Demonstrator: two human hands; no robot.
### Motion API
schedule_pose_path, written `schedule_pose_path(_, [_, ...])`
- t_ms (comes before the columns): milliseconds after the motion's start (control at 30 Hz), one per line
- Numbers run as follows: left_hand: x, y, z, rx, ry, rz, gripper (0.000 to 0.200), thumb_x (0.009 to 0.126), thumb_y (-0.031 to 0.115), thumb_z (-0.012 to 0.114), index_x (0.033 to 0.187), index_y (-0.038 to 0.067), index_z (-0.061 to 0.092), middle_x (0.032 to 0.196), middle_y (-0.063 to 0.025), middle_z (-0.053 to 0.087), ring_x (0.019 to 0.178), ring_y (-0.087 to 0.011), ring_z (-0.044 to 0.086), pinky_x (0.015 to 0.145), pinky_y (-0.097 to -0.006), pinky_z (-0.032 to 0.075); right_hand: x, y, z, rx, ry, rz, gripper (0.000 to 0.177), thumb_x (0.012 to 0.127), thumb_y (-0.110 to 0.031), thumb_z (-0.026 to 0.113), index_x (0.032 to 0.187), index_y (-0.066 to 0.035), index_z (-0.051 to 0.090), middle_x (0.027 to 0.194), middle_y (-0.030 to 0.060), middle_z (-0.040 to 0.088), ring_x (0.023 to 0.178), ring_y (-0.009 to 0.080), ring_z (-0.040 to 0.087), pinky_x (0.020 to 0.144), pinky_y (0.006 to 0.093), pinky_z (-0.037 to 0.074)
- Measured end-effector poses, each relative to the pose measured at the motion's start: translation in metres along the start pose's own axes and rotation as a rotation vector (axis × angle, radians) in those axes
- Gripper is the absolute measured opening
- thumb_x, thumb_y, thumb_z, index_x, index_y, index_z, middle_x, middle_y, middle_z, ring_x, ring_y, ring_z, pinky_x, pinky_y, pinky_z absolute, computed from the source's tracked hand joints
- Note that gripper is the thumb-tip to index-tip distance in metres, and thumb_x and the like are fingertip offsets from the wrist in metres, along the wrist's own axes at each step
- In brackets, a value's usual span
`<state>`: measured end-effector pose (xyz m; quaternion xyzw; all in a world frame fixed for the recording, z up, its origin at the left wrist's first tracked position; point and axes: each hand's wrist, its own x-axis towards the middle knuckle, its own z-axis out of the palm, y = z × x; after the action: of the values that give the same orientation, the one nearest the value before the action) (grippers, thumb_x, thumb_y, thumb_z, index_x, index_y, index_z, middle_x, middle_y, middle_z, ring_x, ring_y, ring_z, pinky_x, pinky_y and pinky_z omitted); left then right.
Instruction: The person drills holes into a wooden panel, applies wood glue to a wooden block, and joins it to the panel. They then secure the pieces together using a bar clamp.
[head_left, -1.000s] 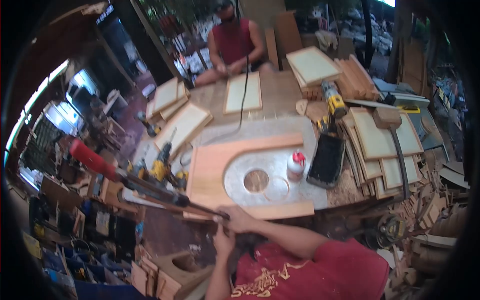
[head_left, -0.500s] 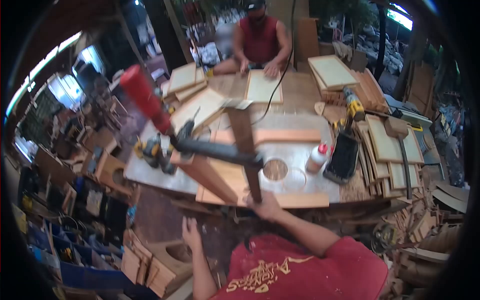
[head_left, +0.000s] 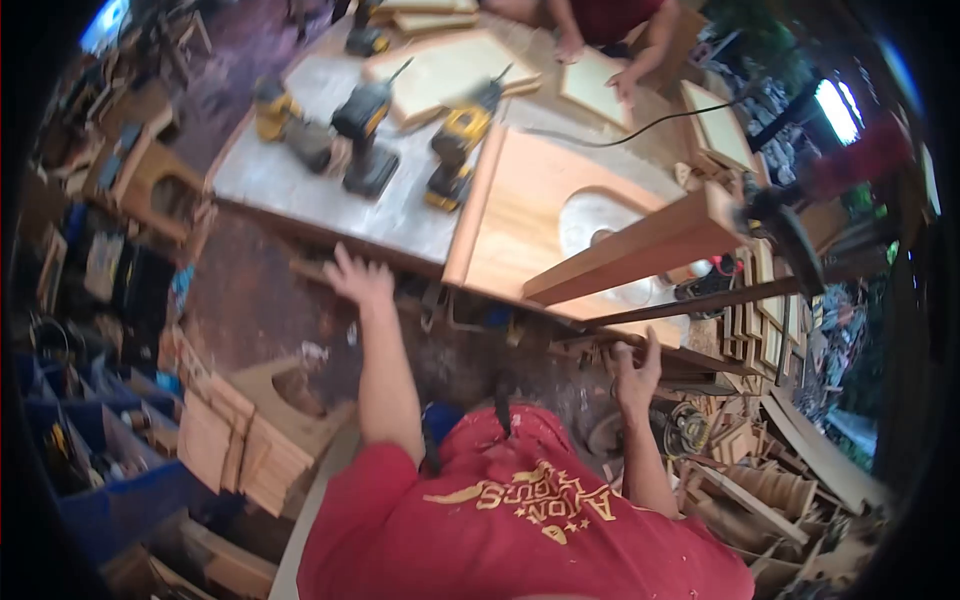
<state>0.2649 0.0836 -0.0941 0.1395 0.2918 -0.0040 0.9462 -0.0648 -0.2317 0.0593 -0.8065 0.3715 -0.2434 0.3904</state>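
Note:
My left hand point(head_left: 360, 277) is raised with its fingers spread, just off the near edge of the worktable point(head_left: 330, 222), holding nothing. At the table's front edge, my right hand point(head_left: 634, 368) has its thumb and fingers around the lower end of a long bar clamp point(head_left: 690, 304). The clamp's red handle point(head_left: 855, 160) points up to the right. Beside the clamp a wooden board point(head_left: 640, 250) stands at a slant on a wooden panel with an oval cut-out point(head_left: 530, 200).
Cordless drills point(head_left: 368, 125) stand on the metal tabletop at the left. Across the table are a co-worker's hands point(head_left: 622, 85) on a pale panel point(head_left: 597, 88). Stacked panels point(head_left: 765, 310) lie at the right. Blue bins point(head_left: 130, 500) and cut wood point(head_left: 240, 430) fill the lower left.
The view has swung left and down. The clamp and its red handle have gone from the left side to the right. My left hand has moved up to the table edge with its fingers spread.

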Motion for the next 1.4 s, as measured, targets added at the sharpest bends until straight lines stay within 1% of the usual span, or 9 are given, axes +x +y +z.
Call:
schedule_pose_path(167, [0.023,-0.055,0.009,0.261,-0.029,0.397,0.078,0.102,0.055,0.038,0.163,0.011,0.016,0.168,-0.0104,0.017,0.151,-0.0291,0.024,0.124,-0.0423,0.016,-0.027,0.038,-0.021,-0.113,0.019,0.07,0.065,0.093,-0.018,0.071,0.149,0.0,0.041,0.126,0.0155,0.061,0.106,0.0217,0.062,0.091,0.0346,0.051])
schedule_pose_path(300, [0.024,-0.112,-0.039,0.588,0.185,0.317,0.077,0.104,0.054,0.04,0.163,0.012,0.014,0.168,-0.0116,0.018,0.151,-0.0284,0.025,0.124,-0.0425,0.017,-0.02,0.025,-0.022,-0.219,-0.004,0.11,0.062,0.093,-0.018,0.07,0.146,0.003,0.045,0.135,0.0218,0.058,0.121,0.0268,0.057,0.103,0.0362,0.045])
schedule_pose_path(333, [0.02,-0.119,-0.051,0.264,0.106,-0.034,0.079,0.104,0.056,0.04,0.162,0.009,0.015,0.167,-0.0116,0.02,0.151,-0.0286,0.026,0.124,-0.044,0.019,-0.021,0.011,-0.018,-0.195,-0.003,0.124,0.062,0.093,-0.018,0.07,0.146,0.003,0.046,0.134,0.0216,0.059,0.118,0.0261,0.059,0.102,0.0356,0.045])
schedule_pose_path(400, [-0.007,-0.122,-0.061,0.315,0.151,-0.194,0.082,0.101,0.06,0.045,0.161,0.007,0.021,0.167,-0.012,0.021,0.152,-0.0302,0.024,0.123,-0.048,0.021,-0.023,-0.009,-0.015,-0.187,-0.052,0.141,0.055,0.095,-0.014,0.068,0.144,0.003,0.048,0.126,0.0177,0.063,0.111,0.0212,0.062,0.096,0.0318,0.049])
schedule_pose_path(633, [-0.087,-0.062,-0.118,0.89,0.15,-0.057,0.059,0.099,0.036,0.059,0.146,0.002,0.05,0.145,-0.0152,0.054,0.133,-0.0277,0.049,0.108,-0.0391,0.04,-0.023,-0.076,-0.049,-0.059,0.126,-0.101,0.038,0.099,-0.006,0.062,0.137,0.0,0.058,0.109,0.0101,0.069,0.094,0.0155,0.065,0.083,0.0288,0.055])
schedule_pose_path(867, [-0.187,-0.005,0.056,0.88,-0.494,0.308,0.047,0.102,0.018,0.046,0.141,-0.009,0.049,0.129,-0.0201,0.063,0.117,-0.0262,0.062,0.103,-0.0394,0.047,0.007,-0.118,-0.056,0.261,0.013,-0.473,0.039,0.097,-0.003,0.061,0.135,0.005,0.055,0.102,0.0126,0.07,0.093,0.0181,0.068,0.081,0.0311,0.056])
schedule_pose_path(1067, [-0.292,0.009,0.22,0.742,-1.159,0.73,0.06,0.102,0.033,0.04,0.143,-0.011,0.042,0.133,-0.0287,0.059,0.123,-0.0347,0.06,0.105,-0.0446,0.046,0.027,-0.131,0.025,0.401,-0.06,-0.611,0.1,0.081,-0.022,0.083,0.155,0.003,0.021,0.147,0.022,0.043,0.135,0.0319,0.046,0.109,0.0478,0.043])
schedule_pose_path(1233, [-0.367,-0.019,0.338,0.819,-1.559,0.883,0.056,0.104,0.035,0.036,0.144,-0.002,0.046,0.133,-0.023,0.061,0.121,-0.0347,0.062,0.1,-0.0432,0.05,0.062,-0.188,0.03,0.496,-0.129,-0.597,0.1,0.074,-0.03,0.089,0.146,0.006,0.031,0.127,0.0199,0.059,0.115,0.0295,0.061,0.099,0.0425,0.05])
schedule_pose_path(1400, [-0.476,-0.06,0.409,1.144,-1.185,0.862,0.054,0.105,0.041,0.049,0.105,-0.01,0.065,0.06,-0.004,0.057,0.045,-0.0159,0.054,0.047,-0.0298,0.044,0.084,-0.192,0.04,0.55,-0.205,-0.602,0.063,0.074,-0.028,0.092,0.12,-0.002,0.058,0.096,0.0077,0.069,0.085,0.0154,0.068,0.075,0.0325,0.057])
